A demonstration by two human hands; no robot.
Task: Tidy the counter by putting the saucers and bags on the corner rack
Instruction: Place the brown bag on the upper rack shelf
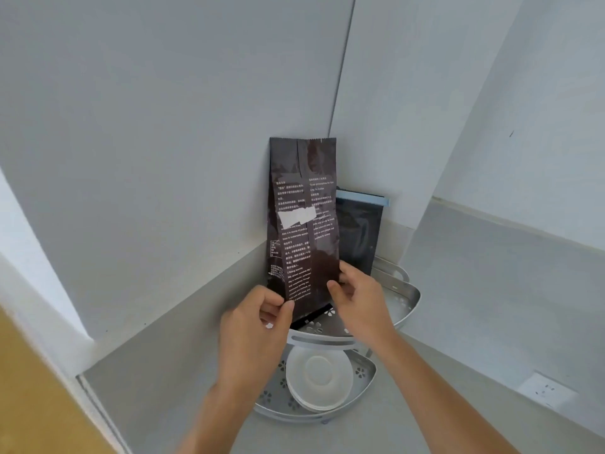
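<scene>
A tall dark brown bag [302, 204] with white print stands upright on the top shelf of the silver corner rack [407, 309]. My left hand [252, 335] pinches its lower left edge. At its lower right edge my right hand [358, 299] grips it. Behind it to the right stands a second dark bag [358, 231] with a light blue clip on top. A stack of white saucers [319, 381] lies on the rack's lower shelf [366, 378].
The rack sits in the corner where grey wall panels meet above a grey counter [183, 368]. A white wall socket [545, 391] is low on the right. A yellow-brown surface [32, 398] edges the lower left.
</scene>
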